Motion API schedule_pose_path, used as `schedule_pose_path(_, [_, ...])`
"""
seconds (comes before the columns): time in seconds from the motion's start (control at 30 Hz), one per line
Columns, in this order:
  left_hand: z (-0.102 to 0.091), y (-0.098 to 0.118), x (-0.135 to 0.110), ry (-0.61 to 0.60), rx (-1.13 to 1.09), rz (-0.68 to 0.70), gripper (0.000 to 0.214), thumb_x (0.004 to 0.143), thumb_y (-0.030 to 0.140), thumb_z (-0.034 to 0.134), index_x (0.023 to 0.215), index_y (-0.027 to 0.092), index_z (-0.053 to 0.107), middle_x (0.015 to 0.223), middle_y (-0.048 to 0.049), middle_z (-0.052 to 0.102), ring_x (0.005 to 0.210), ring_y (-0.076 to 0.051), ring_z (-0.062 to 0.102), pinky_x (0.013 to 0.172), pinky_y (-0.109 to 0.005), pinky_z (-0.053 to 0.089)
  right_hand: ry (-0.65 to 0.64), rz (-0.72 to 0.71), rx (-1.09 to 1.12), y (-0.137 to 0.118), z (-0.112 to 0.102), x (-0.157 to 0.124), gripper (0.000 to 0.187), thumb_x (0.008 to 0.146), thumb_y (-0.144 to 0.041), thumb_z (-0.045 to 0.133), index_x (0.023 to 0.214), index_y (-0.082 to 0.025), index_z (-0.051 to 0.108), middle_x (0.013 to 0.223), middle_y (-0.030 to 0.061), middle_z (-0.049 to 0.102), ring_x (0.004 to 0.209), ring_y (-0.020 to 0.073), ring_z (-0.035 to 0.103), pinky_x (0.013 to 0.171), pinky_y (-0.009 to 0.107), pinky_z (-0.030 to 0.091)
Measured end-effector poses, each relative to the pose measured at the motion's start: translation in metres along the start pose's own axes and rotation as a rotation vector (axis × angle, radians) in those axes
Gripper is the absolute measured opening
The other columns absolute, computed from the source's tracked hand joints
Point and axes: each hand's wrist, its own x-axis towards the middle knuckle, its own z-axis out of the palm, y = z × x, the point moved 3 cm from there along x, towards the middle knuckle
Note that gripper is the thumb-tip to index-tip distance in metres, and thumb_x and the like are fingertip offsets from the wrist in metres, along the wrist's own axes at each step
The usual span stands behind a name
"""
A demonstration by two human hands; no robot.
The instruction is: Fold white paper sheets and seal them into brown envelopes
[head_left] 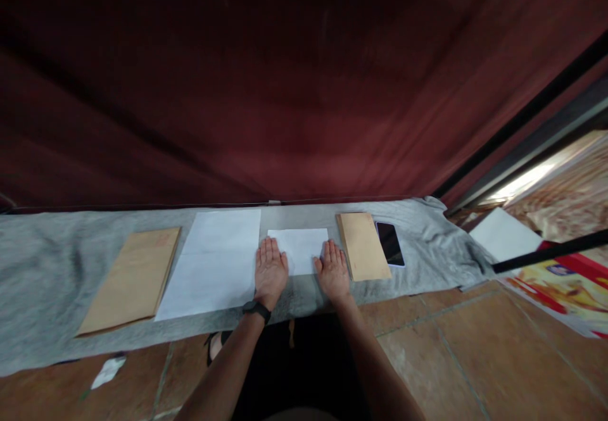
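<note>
My left hand (270, 270) lies flat, fingers together and stretched out, on the left edge of a small folded white paper (300, 248). My right hand (332, 269) lies flat the same way at the paper's right corner. A black watch sits on my left wrist. The paper rests on a grey cloth (42, 269) spread over the floor. A larger white sheet (216, 261) lies just left of my left hand. A small brown envelope (363, 245) lies just right of my right hand.
A large brown envelope (130, 278) lies at the left on the cloth. A dark phone (390, 242) sits right of the small envelope. A maroon curtain (266, 79) hangs behind. Brown floor tiles (475, 358), a colourful poster (565, 288) and a white sheet (506, 234) are at right.
</note>
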Motion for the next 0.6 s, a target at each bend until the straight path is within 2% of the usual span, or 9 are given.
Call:
schedule_pose_path(0.2, [-0.006, -0.002, -0.012, -0.008, -0.014, -0.033, 0.056, 0.096, 0.022, 0.033, 0.147, -0.002, 0.039, 0.155, -0.0255, 0.038, 0.148, -0.032, 0.031, 0.118, -0.052, 0.030, 0.033, 0.015, 0.012, 0.002, -0.006, -0.008, 0.057, 0.102, -0.035, 0.037, 0.151, -0.005, 0.037, 0.154, 0.0224, 0.041, 0.143, 0.0310, 0.039, 0.114, 0.051, 0.035])
schedule_pose_path(0.37, [-0.023, 0.001, -0.029, -0.069, -0.011, -0.069, 0.054, 0.092, 0.019, 0.040, 0.142, -0.001, 0.045, 0.148, -0.0249, 0.047, 0.139, -0.032, 0.044, 0.112, -0.045, 0.040, 0.024, 0.034, -0.007, 0.001, -0.011, -0.013, 0.057, 0.102, -0.032, 0.038, 0.150, -0.002, 0.037, 0.155, 0.0228, 0.039, 0.145, 0.0315, 0.036, 0.116, 0.049, 0.034])
schedule_pose_path(0.47, [-0.036, -0.001, -0.027, -0.103, -0.047, -0.140, 0.055, 0.091, 0.023, 0.046, 0.141, 0.000, 0.048, 0.140, -0.0245, 0.056, 0.127, -0.032, 0.055, 0.106, -0.043, 0.045, 0.006, -0.059, 0.012, -0.009, -0.016, -0.022, 0.057, 0.101, -0.030, 0.040, 0.151, -0.002, 0.035, 0.157, 0.0210, 0.036, 0.148, 0.0301, 0.031, 0.117, 0.049, 0.033])
schedule_pose_path(0.6, [-0.042, -0.013, -0.014, -0.122, -0.189, -0.264, 0.059, 0.085, 0.027, 0.057, 0.140, 0.007, 0.049, 0.119, -0.0190, 0.067, 0.109, -0.030, 0.065, 0.097, -0.043, 0.051, -0.058, -0.247, 0.071, -0.029, -0.019, -0.037, 0.060, 0.099, -0.032, 0.045, 0.154, -0.011, 0.033, 0.157, 0.0146, 0.039, 0.148, 0.0263, 0.032, 0.119, 0.049, 0.030])
